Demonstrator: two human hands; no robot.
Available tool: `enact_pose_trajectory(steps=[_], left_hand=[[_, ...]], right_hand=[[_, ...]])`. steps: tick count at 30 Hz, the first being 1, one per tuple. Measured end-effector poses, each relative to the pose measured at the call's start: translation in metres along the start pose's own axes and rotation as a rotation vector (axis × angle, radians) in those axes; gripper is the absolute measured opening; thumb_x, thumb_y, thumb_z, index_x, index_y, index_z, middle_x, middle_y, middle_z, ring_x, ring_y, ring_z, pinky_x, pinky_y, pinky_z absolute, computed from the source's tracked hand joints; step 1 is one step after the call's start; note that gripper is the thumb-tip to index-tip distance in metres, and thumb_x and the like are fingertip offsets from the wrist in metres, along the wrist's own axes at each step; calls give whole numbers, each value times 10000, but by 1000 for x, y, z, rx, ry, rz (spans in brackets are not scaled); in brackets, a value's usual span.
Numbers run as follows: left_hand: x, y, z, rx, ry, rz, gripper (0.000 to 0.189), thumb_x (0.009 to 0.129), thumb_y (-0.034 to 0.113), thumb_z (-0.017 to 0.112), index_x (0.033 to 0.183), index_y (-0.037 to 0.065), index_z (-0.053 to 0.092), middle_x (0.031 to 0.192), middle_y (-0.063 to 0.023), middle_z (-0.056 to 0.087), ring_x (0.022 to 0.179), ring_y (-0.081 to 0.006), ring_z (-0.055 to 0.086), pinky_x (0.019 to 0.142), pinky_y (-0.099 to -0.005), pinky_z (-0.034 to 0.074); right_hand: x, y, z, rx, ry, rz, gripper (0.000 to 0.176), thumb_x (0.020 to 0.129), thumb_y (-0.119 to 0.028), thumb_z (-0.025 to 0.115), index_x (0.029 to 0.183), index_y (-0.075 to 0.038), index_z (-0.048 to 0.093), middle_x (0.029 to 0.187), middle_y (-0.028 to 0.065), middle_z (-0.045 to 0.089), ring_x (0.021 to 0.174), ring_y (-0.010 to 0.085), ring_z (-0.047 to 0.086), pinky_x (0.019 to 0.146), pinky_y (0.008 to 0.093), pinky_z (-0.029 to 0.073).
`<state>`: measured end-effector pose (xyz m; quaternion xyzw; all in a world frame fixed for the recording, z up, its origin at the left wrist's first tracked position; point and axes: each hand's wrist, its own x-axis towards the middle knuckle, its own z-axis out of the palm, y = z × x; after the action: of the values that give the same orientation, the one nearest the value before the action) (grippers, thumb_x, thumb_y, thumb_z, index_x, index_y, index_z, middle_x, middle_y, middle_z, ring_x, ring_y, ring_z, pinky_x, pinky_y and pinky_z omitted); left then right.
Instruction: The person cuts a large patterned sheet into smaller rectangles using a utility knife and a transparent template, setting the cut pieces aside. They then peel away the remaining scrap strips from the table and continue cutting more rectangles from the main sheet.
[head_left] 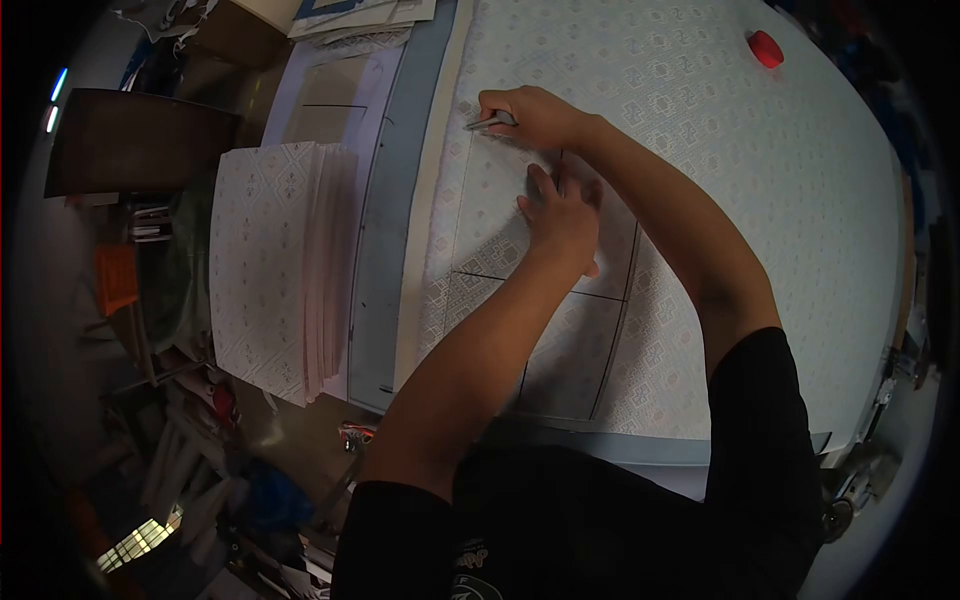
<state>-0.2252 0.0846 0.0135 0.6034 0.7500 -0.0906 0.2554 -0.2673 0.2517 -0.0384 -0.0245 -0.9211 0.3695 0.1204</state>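
Note:
My right hand (533, 117) is closed round small metal scissors (491, 121), whose pointed end reaches left over the patterned fabric (665, 95). Just below it my left hand (566, 218) lies with fingers spread, pressing on a pale, partly see-through sheet (490, 195) marked with dark lines. This sheet lies on the fabric, and the woven pattern shows near its lower left corner. The scissors' tip is close to the sheet's upper left corner. Fingers partly cover the scissors' handles.
A stack of patterned fabric-covered panels (265, 270) stands left of the table, beside its blue-grey edge (375, 250). A red round object (766, 49) sits on the fabric at the far right. Papers (365, 18) lie at the top. A brown board (140, 143) is further left.

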Motion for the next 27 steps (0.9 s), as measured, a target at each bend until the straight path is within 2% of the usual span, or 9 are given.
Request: enact_pose_trajectory(steps=[5,7,8,9,10,12,20,22,27], left_hand=[[-5,-7,20,-25,100,21,1192,600,399,959,1581,149,330,1623,-266,206,1470,-585,154,1125,-704,333],[-8,-14,40,-40,305,125,1124,595,389,952,1531,95,403,1590,-264,279,1473,-528,224,1162,-646,312],[-13,-17,45,-72,382,195,979,611,369,936,1432,61,501,1484,-240,409,1413,-447,362,1145,-569,357],[-24,-15,45,-133,362,223,784,674,329,906,1324,52,566,1344,-206,492,1298,-389,469,1061,-537,434],[-32,-12,50,-173,380,229,631,717,274,878,1226,35,593,1224,-176,533,1201,-365,522,993,-495,480],[-53,-11,69,-187,376,243,505,777,218,832,1180,17,602,1174,-180,567,1136,-356,555,953,-428,502],[-136,-38,98,-216,227,334,581,769,234,844,1236,1,588,1233,-195,542,1170,-371,504,1006,-443,457],[-145,-45,101,-190,219,355,594,765,240,849,1238,-1,584,1236,-196,539,1171,-372,499,1013,-440,451],[-167,-54,104,-125,186,354,653,738,264,871,1245,-17,567,1241,-208,529,1169,-375,492,1024,-435,441]], right_hand=[[-7,-10,7,91,47,150,199,919,-156,729,1053,-82,603,898,108,699,755,287,637,695,400,486],[-22,-33,6,187,180,295,196,912,-153,741,1051,-78,624,912,111,701,776,255,641,725,384,501],[-31,-45,4,206,322,355,195,908,-150,748,1045,-72,634,921,112,702,798,236,648,746,377,510],[-38,-23,17,127,552,180,195,900,-150,760,1029,-54,652,919,106,694,826,196,640,778,357,515],[-52,-32,9,203,593,265,195,897,-145,772,1019,-42,661,912,92,694,838,158,622,785,334,508],[-94,-63,-9,294,645,442,190,898,-141,785,1005,-32,674,910,56,700,844,127,603,787,291,494],[-322,-150,17,189,810,822,205,871,-118,825,983,3,703,907,63,726,858,102,628,776,281,529],[-353,-194,35,373,854,916,219,858,-122,837,969,-2,691,890,57,720,852,104,626,774,280,520],[-390,-246,95,305,715,927,235,842,-130,839,951,-10,668,894,78,725,862,139,651,791,303,519]])
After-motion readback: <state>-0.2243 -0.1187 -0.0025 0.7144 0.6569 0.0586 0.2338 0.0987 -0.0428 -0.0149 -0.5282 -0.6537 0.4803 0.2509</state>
